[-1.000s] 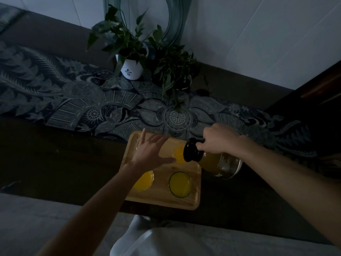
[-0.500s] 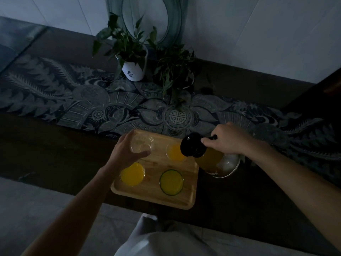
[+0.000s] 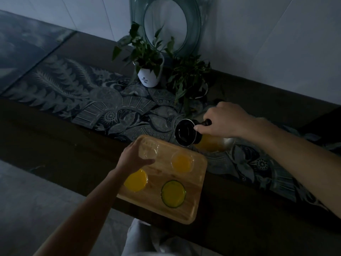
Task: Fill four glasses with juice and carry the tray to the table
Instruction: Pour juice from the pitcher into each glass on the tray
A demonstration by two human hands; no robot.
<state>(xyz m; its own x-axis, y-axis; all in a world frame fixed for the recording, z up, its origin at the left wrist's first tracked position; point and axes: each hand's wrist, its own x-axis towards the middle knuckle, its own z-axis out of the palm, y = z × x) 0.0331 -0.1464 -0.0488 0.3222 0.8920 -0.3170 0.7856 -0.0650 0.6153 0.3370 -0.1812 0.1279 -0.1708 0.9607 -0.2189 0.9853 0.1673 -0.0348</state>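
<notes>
Since half a second ago, the jug (image 3: 186, 133) has drawn back from the far-right glass (image 3: 182, 162). I now hold it tilted just beyond the far-right corner of the tray (image 3: 191, 204). My right hand (image 3: 223, 121) is curled round its handle. My left hand (image 3: 133, 159) wraps round the empty glass (image 3: 148, 151) at the tray's far-left corner, thumb across its near side. The near-left glass (image 3: 135, 180) and green glass (image 3: 173, 194) hold juice.
</notes>
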